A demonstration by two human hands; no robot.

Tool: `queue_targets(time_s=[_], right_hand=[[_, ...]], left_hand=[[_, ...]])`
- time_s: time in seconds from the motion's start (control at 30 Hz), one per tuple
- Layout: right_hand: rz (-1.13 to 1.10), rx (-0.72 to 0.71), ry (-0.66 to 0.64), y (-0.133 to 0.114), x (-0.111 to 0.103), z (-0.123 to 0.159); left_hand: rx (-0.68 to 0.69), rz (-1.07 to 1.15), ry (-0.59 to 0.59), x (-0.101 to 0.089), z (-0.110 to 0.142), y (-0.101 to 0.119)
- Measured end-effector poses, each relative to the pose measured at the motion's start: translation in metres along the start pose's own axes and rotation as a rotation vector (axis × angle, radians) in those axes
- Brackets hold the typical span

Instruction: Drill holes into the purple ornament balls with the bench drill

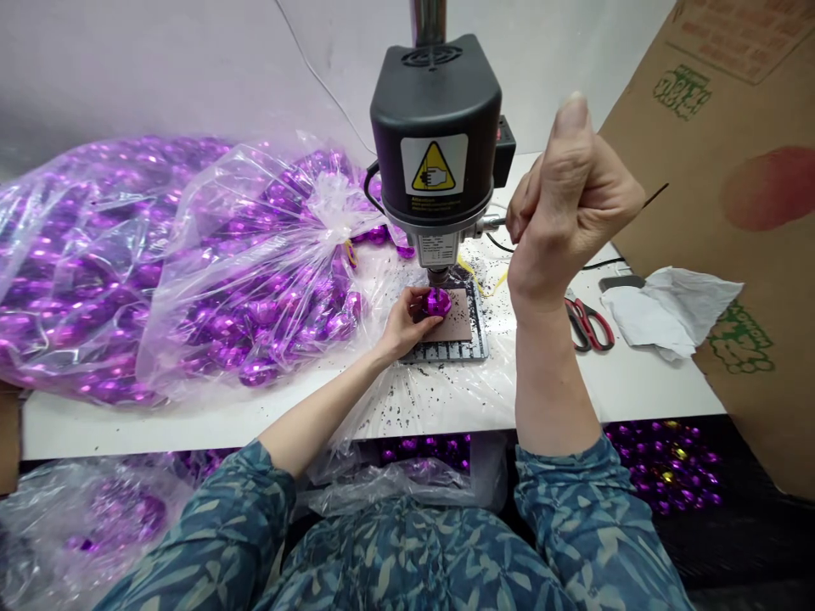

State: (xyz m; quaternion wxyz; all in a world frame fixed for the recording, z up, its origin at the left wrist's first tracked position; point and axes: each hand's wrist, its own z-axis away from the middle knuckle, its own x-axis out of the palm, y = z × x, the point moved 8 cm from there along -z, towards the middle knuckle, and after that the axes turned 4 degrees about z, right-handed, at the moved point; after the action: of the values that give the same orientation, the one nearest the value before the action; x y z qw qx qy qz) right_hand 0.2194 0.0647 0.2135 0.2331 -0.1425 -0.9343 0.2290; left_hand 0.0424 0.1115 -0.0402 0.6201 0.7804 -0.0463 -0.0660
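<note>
My left hand [406, 322] pinches a shiny purple faceted ball [436, 303] between thumb and fingers. The ball sits on a flat brown board [457, 327], which lies on the slotted metal base [477, 350] of a small drill press [436, 127]. Directly above the ball is the drill's chuck [438, 276]; whether the bit is inside the ball I cannot tell. Raised at the machine's right side, my right hand [566, 199] is closed in a fist around the feed lever [493, 223], most of which is hidden by the fingers.
Large clear bags of purple balls [255, 280] fill the table's left side. Dark shavings [407, 399] litter the white tabletop [216, 424]. Red-and-black scissors [592, 327], crumpled white paper [668, 310] and a tall cardboard box [719, 127] stand right. More balls [668, 471] lie below the table.
</note>
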Motion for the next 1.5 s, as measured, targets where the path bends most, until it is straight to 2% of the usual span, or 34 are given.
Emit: queue_targets(time_s=[0.3, 0.47, 0.83, 1.0, 1.5], right_hand=[[0.066, 0.061, -0.020, 0.006, 0.001, 0.001], [0.022, 0.007, -0.017, 0.002, -0.001, 0.003], [-0.022, -0.014, -0.003, 0.000, -0.020, 0.027], [-0.059, -0.162, 0.027, -0.001, -0.024, 0.032], [-0.069, -0.437, 0.048, 0.003, -0.035, 0.050]], left_hand=[[0.019, -0.006, 0.026, 0.008, 0.006, 0.000], [0.039, 0.012, 0.053, 0.009, 0.008, -0.005], [0.036, 0.030, 0.070, 0.009, 0.008, -0.010], [0.065, 0.070, 0.068, 0.008, 0.008, -0.010], [0.063, 0.077, 0.083, 0.008, 0.008, -0.011]])
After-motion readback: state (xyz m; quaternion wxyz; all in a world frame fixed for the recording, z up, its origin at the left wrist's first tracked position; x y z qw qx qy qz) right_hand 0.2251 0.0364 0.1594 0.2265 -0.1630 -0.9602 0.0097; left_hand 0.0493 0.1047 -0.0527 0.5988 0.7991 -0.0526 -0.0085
